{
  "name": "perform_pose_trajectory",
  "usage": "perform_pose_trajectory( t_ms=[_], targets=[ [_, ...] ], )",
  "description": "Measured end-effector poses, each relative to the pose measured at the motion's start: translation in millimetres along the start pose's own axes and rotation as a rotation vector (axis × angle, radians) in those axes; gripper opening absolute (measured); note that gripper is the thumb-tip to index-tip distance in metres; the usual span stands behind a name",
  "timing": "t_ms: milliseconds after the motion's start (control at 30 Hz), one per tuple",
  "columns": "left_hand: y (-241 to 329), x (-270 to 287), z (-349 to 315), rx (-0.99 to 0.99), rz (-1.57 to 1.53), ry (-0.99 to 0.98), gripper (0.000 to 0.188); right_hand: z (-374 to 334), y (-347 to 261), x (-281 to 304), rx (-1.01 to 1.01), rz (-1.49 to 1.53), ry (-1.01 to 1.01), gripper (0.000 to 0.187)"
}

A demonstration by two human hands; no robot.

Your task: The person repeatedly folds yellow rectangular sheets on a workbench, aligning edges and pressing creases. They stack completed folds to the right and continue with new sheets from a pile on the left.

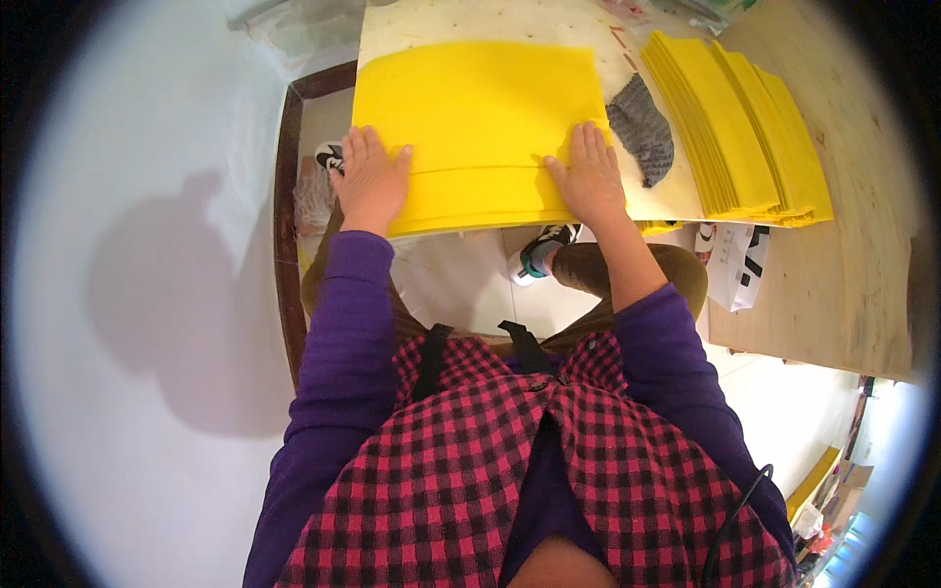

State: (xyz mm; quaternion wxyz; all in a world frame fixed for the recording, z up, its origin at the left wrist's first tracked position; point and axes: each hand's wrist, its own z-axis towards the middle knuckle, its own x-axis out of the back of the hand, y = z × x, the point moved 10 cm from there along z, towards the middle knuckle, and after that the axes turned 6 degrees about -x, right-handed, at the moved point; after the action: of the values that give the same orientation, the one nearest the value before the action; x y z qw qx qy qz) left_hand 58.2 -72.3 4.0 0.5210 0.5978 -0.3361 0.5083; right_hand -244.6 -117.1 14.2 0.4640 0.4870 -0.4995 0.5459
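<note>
A wide yellow felt-like sheet (480,108) lies on the table in front of me, with more yellow layers showing at its near edge. My left hand (372,181) rests flat on its near left corner, fingers stretched forward and thumb apart. On the near right side my right hand (590,178) presses the same way, its fingers pointing away from me. A fold or edge line runs across the yellow material between both hands. Neither hand grips anything that I can see; the undersides of the palms are hidden.
Right of the sheet lies a dark grey knitted piece (642,127). Beyond it stand stacks of folded yellow sheets (730,127) on the wooden table (676,203). A white bag (735,265) sits below the table's edge. A pale wall (137,294) closes off the left.
</note>
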Motion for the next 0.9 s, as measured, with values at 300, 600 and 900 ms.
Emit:
perform_pose_trajectory(
  t_ms=[300, 600, 900],
  targets=[
    [-78, 15, -12, 0.214, -0.012, -0.06, 0.059, 0, 2, 1, 0.092, 0.064, 0.054, 0.07],
    [-43, 29, -48, 0.244, -1.423, 0.006, 0.029, -28, 56, 20, -0.143, 1.215, -0.081, 0.045],
    [-36, -6, -58, 0.656, -2.053, -0.077, 0.044, -25, 76, -23, -0.563, 1.898, -0.477, 0.044]
  ],
)
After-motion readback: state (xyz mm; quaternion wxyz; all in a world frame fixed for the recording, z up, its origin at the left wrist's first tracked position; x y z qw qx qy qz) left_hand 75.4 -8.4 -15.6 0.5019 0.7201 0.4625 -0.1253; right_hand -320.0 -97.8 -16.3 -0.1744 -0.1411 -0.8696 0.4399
